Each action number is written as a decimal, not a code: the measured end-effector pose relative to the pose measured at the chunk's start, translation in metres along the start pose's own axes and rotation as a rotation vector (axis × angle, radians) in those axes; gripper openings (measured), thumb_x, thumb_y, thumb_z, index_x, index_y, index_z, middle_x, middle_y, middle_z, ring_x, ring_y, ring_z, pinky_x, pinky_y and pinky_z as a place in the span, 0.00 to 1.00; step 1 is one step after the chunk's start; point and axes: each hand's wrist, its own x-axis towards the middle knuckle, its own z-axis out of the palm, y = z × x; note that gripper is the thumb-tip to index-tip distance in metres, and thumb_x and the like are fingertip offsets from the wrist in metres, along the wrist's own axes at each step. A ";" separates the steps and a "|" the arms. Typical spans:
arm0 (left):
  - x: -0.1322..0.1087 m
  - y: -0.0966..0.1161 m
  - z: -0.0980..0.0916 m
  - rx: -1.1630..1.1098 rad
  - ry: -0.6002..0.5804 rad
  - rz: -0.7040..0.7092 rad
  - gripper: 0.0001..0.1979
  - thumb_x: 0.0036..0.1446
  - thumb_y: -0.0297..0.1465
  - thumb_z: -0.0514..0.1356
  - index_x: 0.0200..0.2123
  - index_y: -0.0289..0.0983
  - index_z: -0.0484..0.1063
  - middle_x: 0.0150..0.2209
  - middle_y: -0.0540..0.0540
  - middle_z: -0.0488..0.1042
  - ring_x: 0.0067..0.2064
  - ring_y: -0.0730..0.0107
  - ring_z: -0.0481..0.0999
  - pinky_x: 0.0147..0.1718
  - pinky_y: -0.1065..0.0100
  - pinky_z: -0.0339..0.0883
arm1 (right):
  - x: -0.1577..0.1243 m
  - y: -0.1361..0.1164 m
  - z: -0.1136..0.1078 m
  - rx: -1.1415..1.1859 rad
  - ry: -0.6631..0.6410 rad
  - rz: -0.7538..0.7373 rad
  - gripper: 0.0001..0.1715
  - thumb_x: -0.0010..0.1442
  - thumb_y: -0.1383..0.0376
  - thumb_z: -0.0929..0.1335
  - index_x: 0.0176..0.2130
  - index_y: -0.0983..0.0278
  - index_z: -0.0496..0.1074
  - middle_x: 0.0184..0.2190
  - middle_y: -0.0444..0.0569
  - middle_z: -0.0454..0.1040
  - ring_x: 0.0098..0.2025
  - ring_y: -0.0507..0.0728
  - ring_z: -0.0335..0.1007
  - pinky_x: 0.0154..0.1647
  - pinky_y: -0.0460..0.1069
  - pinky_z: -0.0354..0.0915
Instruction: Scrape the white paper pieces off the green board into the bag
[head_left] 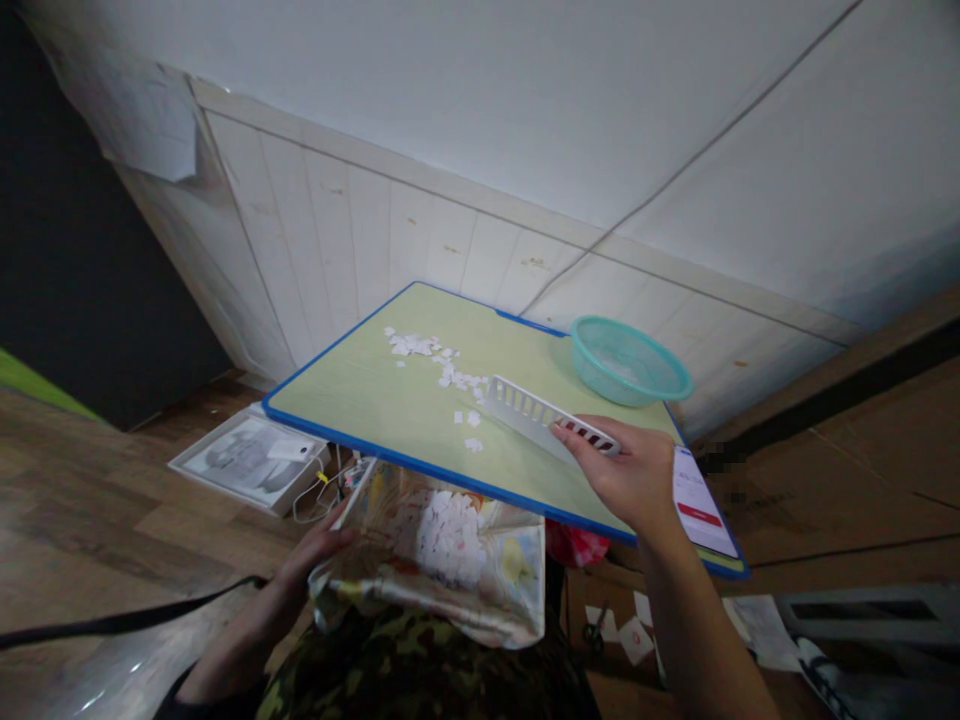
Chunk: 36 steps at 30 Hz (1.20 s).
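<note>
right hand [630,475] grips the scraper [540,415] by paper scraps [442,365], left hand [315,550] pinches the bag [442,570] open; likely mid-sweep, needing a nearward pull.

Scraps [442,365] on table [360,400], tray [525,410] rt, bowl [628,360] behind, bag [442,550] below.

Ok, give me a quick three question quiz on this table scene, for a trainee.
1. What does the right hand hold? A) a cup B) the white slotted strip C) a brush
2. True or false: the teal basket stands on the green table, apart from the paper scraps.
3. Fill in: the left hand grips a ___ below the table's near edge.
Key: 1 B; 2 true; 3 bag.
</note>
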 end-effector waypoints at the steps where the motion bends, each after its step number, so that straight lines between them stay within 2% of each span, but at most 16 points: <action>1: 0.001 -0.002 -0.002 -0.009 0.014 0.001 0.26 0.50 0.41 0.65 0.53 0.41 0.77 0.55 0.43 0.79 0.66 0.39 0.62 0.62 0.46 0.57 | 0.000 0.001 0.000 -0.006 0.012 0.000 0.06 0.58 0.61 0.72 0.34 0.60 0.81 0.31 0.46 0.83 0.27 0.56 0.79 0.29 0.47 0.71; 3: 0.003 -0.004 -0.004 -0.022 0.042 0.012 0.26 0.50 0.40 0.65 0.52 0.40 0.77 0.57 0.42 0.78 0.68 0.42 0.57 0.63 0.46 0.54 | 0.000 0.002 0.000 -0.013 0.013 -0.006 0.06 0.58 0.61 0.72 0.34 0.59 0.81 0.31 0.46 0.83 0.27 0.57 0.79 0.29 0.48 0.71; 6: -0.002 0.001 -0.003 0.006 0.015 0.008 0.25 0.51 0.38 0.66 0.53 0.39 0.77 0.58 0.43 0.77 0.70 0.45 0.53 0.64 0.48 0.52 | 0.001 0.001 0.002 0.007 -0.019 -0.007 0.06 0.58 0.61 0.72 0.33 0.60 0.81 0.30 0.46 0.83 0.28 0.57 0.79 0.28 0.47 0.71; 12: -0.016 0.017 0.006 -0.023 -0.002 -0.039 0.29 0.48 0.37 0.68 0.56 0.43 0.75 0.54 0.45 0.80 0.65 0.40 0.64 0.60 0.47 0.62 | 0.007 -0.005 0.008 -0.005 -0.069 -0.054 0.07 0.59 0.62 0.71 0.34 0.59 0.81 0.32 0.47 0.83 0.30 0.57 0.80 0.30 0.47 0.71; 18: 0.000 0.002 0.000 -0.015 0.042 -0.024 0.31 0.46 0.40 0.68 0.56 0.45 0.75 0.53 0.45 0.81 0.62 0.37 0.68 0.58 0.45 0.64 | 0.008 -0.006 0.009 -0.061 -0.071 -0.108 0.08 0.60 0.63 0.70 0.35 0.59 0.81 0.33 0.47 0.83 0.30 0.57 0.81 0.29 0.47 0.71; 22: 0.007 -0.008 -0.001 -0.046 0.045 0.005 0.28 0.49 0.40 0.65 0.55 0.41 0.76 0.54 0.45 0.80 0.64 0.39 0.65 0.62 0.46 0.57 | 0.006 -0.007 0.009 -0.104 -0.042 -0.136 0.08 0.61 0.64 0.70 0.36 0.59 0.82 0.34 0.48 0.83 0.32 0.58 0.81 0.31 0.47 0.72; 25: 0.003 -0.003 0.001 -0.042 0.038 0.017 0.27 0.49 0.40 0.65 0.53 0.40 0.77 0.53 0.44 0.81 0.64 0.38 0.65 0.63 0.44 0.56 | 0.008 -0.004 0.014 0.003 -0.003 -0.087 0.07 0.59 0.63 0.71 0.35 0.57 0.82 0.33 0.46 0.83 0.33 0.58 0.81 0.34 0.48 0.74; 30: -0.011 0.012 0.004 0.020 0.001 -0.011 0.23 0.50 0.39 0.66 0.51 0.44 0.79 0.52 0.46 0.82 0.66 0.41 0.62 0.63 0.46 0.55 | 0.010 0.005 0.027 0.247 -0.101 0.051 0.05 0.56 0.63 0.73 0.34 0.58 0.82 0.34 0.45 0.83 0.35 0.58 0.81 0.38 0.49 0.75; 33: -0.010 0.010 0.001 0.016 0.015 -0.011 0.21 0.51 0.37 0.66 0.49 0.45 0.80 0.53 0.48 0.81 0.67 0.43 0.61 0.62 0.50 0.58 | 0.003 0.005 0.025 0.285 -0.146 0.098 0.04 0.54 0.63 0.74 0.33 0.58 0.82 0.32 0.45 0.83 0.32 0.58 0.81 0.36 0.49 0.75; 36: -0.002 0.000 -0.005 -0.014 -0.004 -0.019 0.22 0.53 0.38 0.65 0.52 0.42 0.77 0.57 0.46 0.78 0.68 0.46 0.59 0.63 0.51 0.56 | -0.006 0.004 0.017 0.286 -0.130 0.101 0.04 0.55 0.63 0.74 0.32 0.59 0.82 0.31 0.45 0.83 0.30 0.58 0.80 0.33 0.48 0.75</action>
